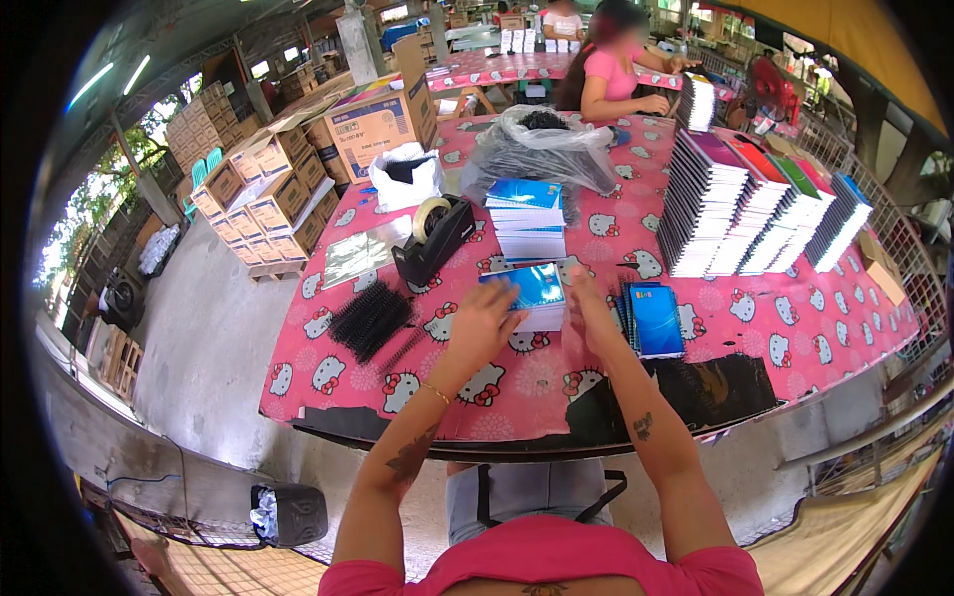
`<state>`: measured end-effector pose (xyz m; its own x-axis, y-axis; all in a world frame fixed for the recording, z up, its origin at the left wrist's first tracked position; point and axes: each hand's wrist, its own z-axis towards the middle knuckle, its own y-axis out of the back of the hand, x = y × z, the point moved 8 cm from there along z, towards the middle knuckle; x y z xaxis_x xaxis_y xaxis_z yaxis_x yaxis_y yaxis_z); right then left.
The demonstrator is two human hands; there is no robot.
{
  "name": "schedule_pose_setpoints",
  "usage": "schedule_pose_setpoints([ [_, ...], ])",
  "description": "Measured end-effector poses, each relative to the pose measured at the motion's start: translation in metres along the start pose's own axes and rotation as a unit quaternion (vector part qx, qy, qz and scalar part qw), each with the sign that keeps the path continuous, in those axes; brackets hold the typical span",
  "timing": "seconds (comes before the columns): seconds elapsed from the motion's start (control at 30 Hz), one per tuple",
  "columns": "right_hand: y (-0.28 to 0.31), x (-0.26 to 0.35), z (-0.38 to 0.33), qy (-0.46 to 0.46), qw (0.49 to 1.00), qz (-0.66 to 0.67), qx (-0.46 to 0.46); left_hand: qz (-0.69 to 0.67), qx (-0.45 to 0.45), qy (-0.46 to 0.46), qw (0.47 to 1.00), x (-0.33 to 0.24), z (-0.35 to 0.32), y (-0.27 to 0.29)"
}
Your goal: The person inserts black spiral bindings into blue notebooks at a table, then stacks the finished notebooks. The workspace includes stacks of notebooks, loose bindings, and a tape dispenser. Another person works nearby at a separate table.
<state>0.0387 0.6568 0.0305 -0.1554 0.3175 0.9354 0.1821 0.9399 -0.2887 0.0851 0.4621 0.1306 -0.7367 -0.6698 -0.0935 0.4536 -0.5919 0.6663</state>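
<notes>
In front of me lies a short stack of blue-covered notebook sheets (538, 287), with no coil visible on it. My left hand (485, 316) is closed on its left side, fingers bent over the cover's edge. My right hand (593, 310) is along the stack's right side, its fingers stretched out; whether it touches is hard to tell. Just beyond stands a taller stack of blue-covered sheets (529, 221). Left of my left hand is a pile of black spiral binding coils (371, 320). Spiral-bound blue notebooks (657, 320) lie to the right of my right hand.
A black tape dispenser (434, 241) and clear plastic sheets (360, 255) are at left. Farther back are a white bag (407, 177), a big plastic bag of coils (542, 159) and cardboard boxes (373, 129). Tall notebook stacks (702, 209) stand right. A person (616, 74) sits across.
</notes>
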Motion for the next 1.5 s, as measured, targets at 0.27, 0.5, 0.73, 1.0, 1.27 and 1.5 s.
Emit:
schedule_pose_setpoints([
  [0.27,0.015,0.039,-0.085,0.294,0.938,-0.170,0.070,-0.013,0.082,0.014,0.996,-0.032,-0.005,0.039],
  [0.5,0.005,-0.039,-0.115,0.165,0.967,-0.155,0.113,-0.047,0.063,0.102,0.992,-0.070,-0.059,0.032],
  [0.73,0.001,-0.036,-0.116,0.219,0.954,-0.156,0.130,-0.345,0.019,0.448,0.825,-0.017,-0.137,-0.002],
  [1.0,-0.003,-0.034,-0.119,0.136,0.975,-0.105,0.145,0.221,0.039,0.215,0.951,0.103,-0.131,0.055],
  [1.27,-0.011,-0.046,-0.118,0.135,0.960,-0.150,0.193,-0.090,0.012,0.317,0.944,0.038,-0.116,0.059],
  [1.5,-0.018,-0.045,-0.120,0.135,0.958,-0.156,0.199,-0.322,-0.065,0.356,0.875,-0.035,-0.118,0.013],
])
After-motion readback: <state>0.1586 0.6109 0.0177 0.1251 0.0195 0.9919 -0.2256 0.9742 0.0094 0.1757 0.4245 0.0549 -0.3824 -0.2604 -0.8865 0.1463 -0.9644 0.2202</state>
